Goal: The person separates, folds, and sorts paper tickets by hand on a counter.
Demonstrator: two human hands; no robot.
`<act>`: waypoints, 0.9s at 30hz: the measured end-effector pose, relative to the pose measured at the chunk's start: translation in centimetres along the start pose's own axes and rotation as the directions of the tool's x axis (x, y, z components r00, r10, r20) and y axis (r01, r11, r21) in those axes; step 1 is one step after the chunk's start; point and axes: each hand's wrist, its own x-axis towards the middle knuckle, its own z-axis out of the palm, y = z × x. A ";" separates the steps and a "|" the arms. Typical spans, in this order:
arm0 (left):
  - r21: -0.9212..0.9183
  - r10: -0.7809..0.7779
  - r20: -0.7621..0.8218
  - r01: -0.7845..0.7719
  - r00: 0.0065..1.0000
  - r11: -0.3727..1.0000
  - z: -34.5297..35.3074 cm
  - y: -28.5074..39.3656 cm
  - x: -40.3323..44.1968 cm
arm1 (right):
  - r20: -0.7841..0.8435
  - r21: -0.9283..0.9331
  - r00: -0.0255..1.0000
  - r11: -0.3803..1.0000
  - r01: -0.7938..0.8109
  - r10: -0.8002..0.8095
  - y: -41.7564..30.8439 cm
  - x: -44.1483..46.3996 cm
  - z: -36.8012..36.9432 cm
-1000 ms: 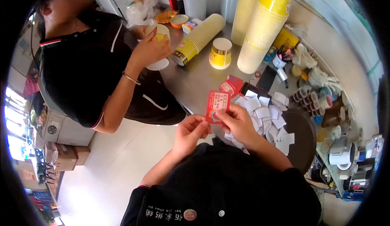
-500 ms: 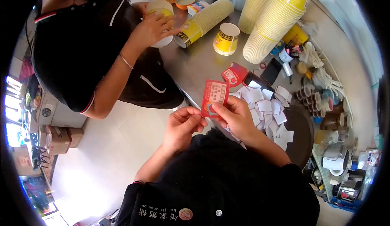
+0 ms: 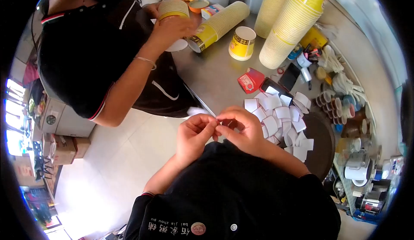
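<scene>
My left hand (image 3: 195,134) and my right hand (image 3: 242,130) meet at the fingertips in front of my body, both closed in a pinch. Between the fingertips is something thin that I cannot make out; the red card's printed face is not visible there. To the right of my hands lies a pile of curved white cards (image 3: 282,115), some with reddish edges. Beyond the pile, a red card (image 3: 251,80) lies on the metal table (image 3: 207,74), beside a dark phone (image 3: 271,86).
A co-worker (image 3: 103,54) stands at the left, hands around yellow-banded cups (image 3: 173,7). Tall cup stacks (image 3: 286,28), a lying stack (image 3: 220,24) and a short cup stack (image 3: 242,43) stand on the table. A dark round board (image 3: 321,140) is at the right.
The red card held upright in my right hand no longer shows its printed face. My right hand has turned and drawn in against my left. The co-worker's hands have shifted around the cups.
</scene>
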 end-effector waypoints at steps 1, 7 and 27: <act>0.034 0.013 0.007 -0.013 1.000 0.999 0.2 0.0 0.0 | -0.006 -0.002 1.000 1.000 0.000 0.000 0.3 -0.1 -0.1; 0.183 0.007 0.031 -0.013 0.999 0.983 0.8 -0.8 0.3 | -0.026 0.270 0.982 0.947 -0.176 0.190 1.1 -0.9 -1.0; 0.792 -0.148 -0.113 0.179 0.983 0.583 4.0 -17.5 19.2 | -0.601 -0.218 0.799 0.968 -0.123 -0.034 1.2 -0.5 -10.6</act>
